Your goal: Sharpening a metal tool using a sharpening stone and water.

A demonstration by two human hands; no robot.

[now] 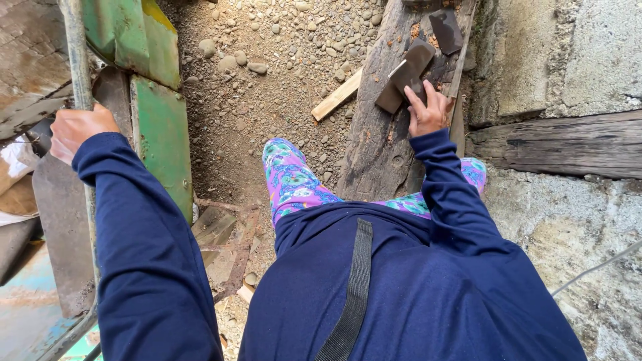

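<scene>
A dark block lies on a weathered plank ahead of me, upper right. My right hand reaches out with the arm straight, fingers curled over the block's near end, gripping it. My left hand is raised far left, closed around a thin pole beside green metal. Between them lies open gravel. A concrete wall hems the plank's right edge
</scene>
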